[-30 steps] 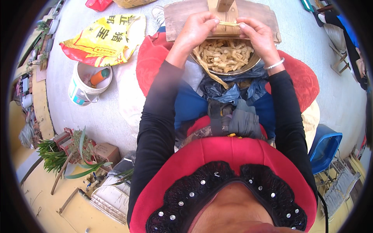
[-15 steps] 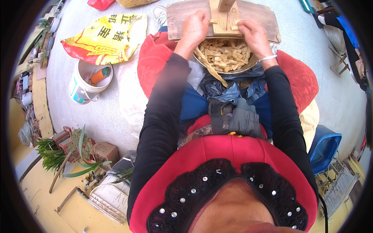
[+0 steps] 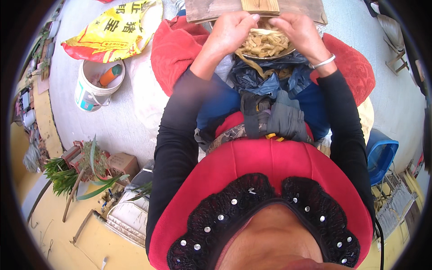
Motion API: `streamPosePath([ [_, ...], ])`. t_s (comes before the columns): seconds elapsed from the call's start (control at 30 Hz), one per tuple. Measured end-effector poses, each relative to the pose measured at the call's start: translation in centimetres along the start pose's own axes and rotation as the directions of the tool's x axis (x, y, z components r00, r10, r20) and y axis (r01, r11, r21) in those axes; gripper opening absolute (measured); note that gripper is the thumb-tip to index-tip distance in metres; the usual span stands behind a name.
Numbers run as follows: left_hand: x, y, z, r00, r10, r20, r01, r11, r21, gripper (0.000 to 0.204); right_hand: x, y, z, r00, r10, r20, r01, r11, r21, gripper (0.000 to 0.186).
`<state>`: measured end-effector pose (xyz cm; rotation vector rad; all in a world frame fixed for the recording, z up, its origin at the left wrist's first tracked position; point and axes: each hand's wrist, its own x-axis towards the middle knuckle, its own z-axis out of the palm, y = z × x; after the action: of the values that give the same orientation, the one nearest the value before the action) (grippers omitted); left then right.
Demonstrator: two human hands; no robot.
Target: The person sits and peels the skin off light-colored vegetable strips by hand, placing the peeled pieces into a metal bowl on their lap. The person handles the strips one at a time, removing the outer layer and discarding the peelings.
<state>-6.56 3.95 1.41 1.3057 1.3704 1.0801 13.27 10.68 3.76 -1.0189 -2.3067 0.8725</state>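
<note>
A metal bowl heaped with pale yellow strips rests on my lap over a dark plastic sheet. My left hand is over the bowl's left rim with fingers curled on some strips. At the bowl's right side, my right hand, a silver bangle on its wrist, also pinches strips. The two hands nearly meet above the pile. A wooden board with a raised block lies just beyond the bowl, partly cut off by the frame's top.
A white bucket holding an orange item stands at the left on grey concrete. A yellow and red sack lies behind it. Red cushions flank my knees. Green leaves and cartons lie lower left; a blue stool at right.
Both hands have drawn closer together over the bowl, from its sides to the top of the pile, and the view has tilted so the bowl sits nearer the top edge.
</note>
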Motion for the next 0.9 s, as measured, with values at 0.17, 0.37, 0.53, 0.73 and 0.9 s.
streamPosePath([
  [0.17, -0.8, 1.1, 0.4, 0.995, -0.011, 0.097, 0.031, 0.978, -0.206, 0.039, -4.6, -7.3, -0.8, 0.839, 0.096, 0.536, -0.480, 0.595, 0.645, 0.019],
  [0.37, -5.4, 14.1, 5.5, 0.919, 0.389, 0.070, -0.251, 0.711, -0.657, 0.028, -6.9, -11.8, -9.6, 0.929, -0.329, 0.168, -0.058, 0.318, 0.946, 0.018],
  [0.53, -7.5, 14.8, 7.3, 0.883, 0.469, 0.034, -0.373, 0.743, -0.556, 0.022, -8.8, -12.4, -8.1, 0.944, 0.218, -0.249, 0.106, 0.515, 0.851, 0.017],
  [0.73, -4.1, 6.5, 7.1, 0.981, 0.158, 0.110, -0.068, 0.817, -0.572, 0.042, -5.6, -2.2, -1.0, 0.892, 0.002, -0.452, 0.140, 0.950, 0.279, 0.025],
  [0.9, -3.9, 3.7, 6.3, 0.949, -0.191, 0.249, 0.308, 0.723, -0.618, 0.027, -4.9, -1.8, 1.0, 0.910, -0.050, -0.411, 0.003, 0.993, -0.115, 0.020],
])
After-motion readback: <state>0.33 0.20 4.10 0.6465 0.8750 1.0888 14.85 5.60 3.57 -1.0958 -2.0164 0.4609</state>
